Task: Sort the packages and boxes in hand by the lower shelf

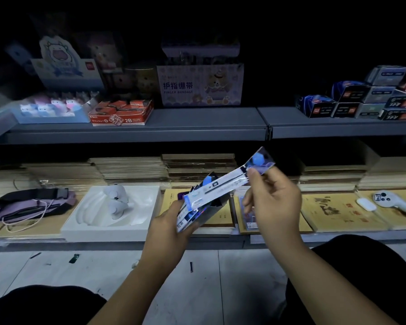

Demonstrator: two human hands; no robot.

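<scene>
Right hand [273, 202] pinches one long packet [217, 187] near its blue-capped top end, lifting it slantwise off a fanned stack [198, 211] gripped by the left hand [171, 227] above the lower shelf [338, 238], their print too blurred to read.

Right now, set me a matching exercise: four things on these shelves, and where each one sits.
Things:
1. Finger bandage box
2. White tray
3. Purple pouch
4. Long blister pack

Places:
A. Lower shelf, far left
B. Held between both hands
C. Upper shelf, middle
D. Lower shelf, right of the pouch

Pairs: 1-C, 2-D, 3-A, 4-B
</scene>
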